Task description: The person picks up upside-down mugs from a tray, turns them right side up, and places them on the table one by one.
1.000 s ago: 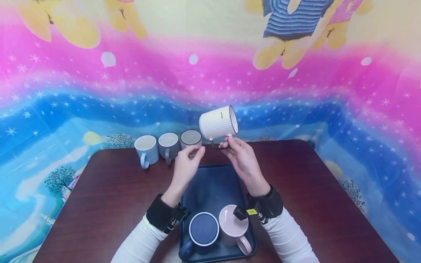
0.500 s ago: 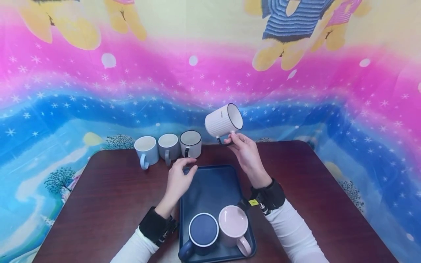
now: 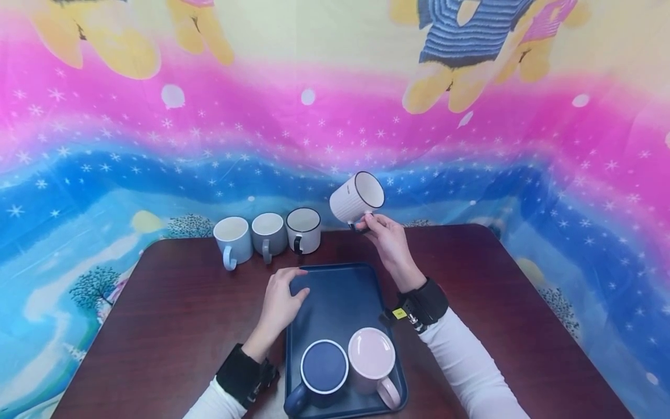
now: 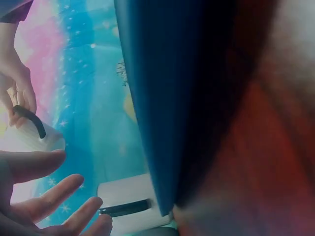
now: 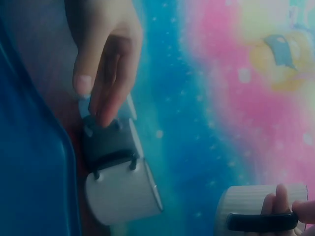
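Observation:
My right hand [image 3: 391,250] grips a white ribbed mug [image 3: 348,202] by its black handle [image 5: 261,222]. The mug is held up in the air beyond the tray, tilted, its dark-rimmed mouth toward the upper right. Over the left edge of the dark blue tray [image 3: 340,299] is my left hand [image 3: 279,301], holding nothing, with thumb and fingers apart. A navy mug [image 3: 323,368] and a pink mug [image 3: 370,356] stand side by side at the tray's near end.
Along the table's far edge stand a light blue mug [image 3: 233,240], a grey mug [image 3: 269,235] and a white mug [image 3: 305,234] with a black handle. A patterned cloth [image 3: 251,116] hangs behind the dark wooden table [image 3: 173,326].
My left hand has drawn back toward me and left, uncovering the white mug in the row. The held mug has shifted slightly right, its mouth turning more toward me.

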`<state>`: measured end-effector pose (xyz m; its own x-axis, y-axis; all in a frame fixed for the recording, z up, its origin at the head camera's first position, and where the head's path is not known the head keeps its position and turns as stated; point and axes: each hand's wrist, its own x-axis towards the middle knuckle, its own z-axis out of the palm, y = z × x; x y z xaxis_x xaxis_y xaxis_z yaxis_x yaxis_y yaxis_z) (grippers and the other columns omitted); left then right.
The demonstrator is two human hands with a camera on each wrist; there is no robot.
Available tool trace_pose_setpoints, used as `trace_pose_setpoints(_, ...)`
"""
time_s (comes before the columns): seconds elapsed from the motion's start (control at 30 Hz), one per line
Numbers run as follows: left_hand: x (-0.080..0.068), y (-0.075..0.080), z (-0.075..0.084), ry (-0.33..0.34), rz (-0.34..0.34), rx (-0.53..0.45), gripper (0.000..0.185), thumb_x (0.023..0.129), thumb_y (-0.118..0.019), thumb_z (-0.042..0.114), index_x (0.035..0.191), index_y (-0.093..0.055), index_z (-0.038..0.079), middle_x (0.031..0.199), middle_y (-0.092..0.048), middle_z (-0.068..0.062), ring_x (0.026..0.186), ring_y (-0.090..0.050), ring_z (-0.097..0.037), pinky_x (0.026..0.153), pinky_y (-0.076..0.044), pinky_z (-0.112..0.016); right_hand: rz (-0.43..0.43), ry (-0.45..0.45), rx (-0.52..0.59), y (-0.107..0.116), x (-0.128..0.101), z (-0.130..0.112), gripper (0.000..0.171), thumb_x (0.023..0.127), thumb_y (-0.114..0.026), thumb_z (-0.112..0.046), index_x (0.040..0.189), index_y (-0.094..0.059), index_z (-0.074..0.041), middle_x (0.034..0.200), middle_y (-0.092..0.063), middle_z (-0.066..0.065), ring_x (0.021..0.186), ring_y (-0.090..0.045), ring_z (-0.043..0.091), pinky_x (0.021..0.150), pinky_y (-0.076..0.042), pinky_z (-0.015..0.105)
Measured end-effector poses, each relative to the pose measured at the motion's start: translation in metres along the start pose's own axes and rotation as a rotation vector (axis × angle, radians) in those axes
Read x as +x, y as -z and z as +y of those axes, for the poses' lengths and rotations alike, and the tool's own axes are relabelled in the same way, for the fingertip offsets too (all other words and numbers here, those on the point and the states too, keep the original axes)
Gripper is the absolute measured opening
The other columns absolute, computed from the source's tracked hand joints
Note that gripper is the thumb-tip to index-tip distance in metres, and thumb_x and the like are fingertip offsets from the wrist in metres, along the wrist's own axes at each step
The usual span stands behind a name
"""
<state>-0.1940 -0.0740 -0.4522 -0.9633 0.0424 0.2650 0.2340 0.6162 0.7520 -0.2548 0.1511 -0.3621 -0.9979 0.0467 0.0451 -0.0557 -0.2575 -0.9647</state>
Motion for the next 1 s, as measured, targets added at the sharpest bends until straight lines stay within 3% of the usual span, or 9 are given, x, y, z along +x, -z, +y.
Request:
trace_pose_setpoints(0.33,-0.010,0.002,-0.005,-0.002,-0.046,0.059,0.038,0.076,-0.075,0.005,0.113,-0.066,0.005,0.120,-0.059,-0.016,0.113,-0.050,-0.035,0.095,-0.041,-0.049,0.036,-0.026,-0.052,0.002,0.017,0.017,0.024,0.095,-0.056,-0.014,0.104,-0.059,0.009,0.072,-0.067,-0.002,0.082,-0.068,0.009,0.102,-0.045,0.038)
trace_pose_setpoints(0.47,-0.012,0.003,-0.006,0.001,-0.101,0.101,0.040,0.077,-0.076,0.007,0.116,-0.065,0.005,0.126,-0.056,-0.018,0.119,-0.047,-0.036,0.098,-0.042,-0.049,0.039,-0.021,-0.085,0.003,0.021,0.025,0.028,0.095,-0.056,-0.015,0.106,-0.059,0.011,0.071,-0.067,-0.002,0.081,-0.068,0.009,0.101,-0.046,0.038)
trace_pose_setpoints(0.7,-0.017,0.005,-0.009,-0.002,-0.205,0.140,0.042,0.078,-0.075,0.010,0.118,-0.064,0.004,0.134,-0.051,-0.020,0.127,-0.042,-0.039,0.103,-0.038,-0.052,0.011,0.037,-0.104,0.003,0.024,0.035,0.025,0.092,-0.062,-0.018,0.098,-0.066,0.005,0.074,-0.069,-0.001,0.084,-0.069,0.012,0.094,-0.050,0.036)
trace_pose_setpoints(1.0,-0.024,0.009,-0.012,-0.009,-0.306,0.180,0.036,0.078,-0.076,0.012,0.112,-0.066,0.002,0.136,-0.050,-0.021,0.128,-0.042,-0.039,0.104,-0.038,-0.052,0.071,-0.074,-0.177,0.000,0.034,0.045,0.032,0.094,-0.059,-0.015,0.110,-0.061,0.012,0.071,-0.070,-0.003,0.086,-0.067,0.011,0.102,-0.044,0.044)
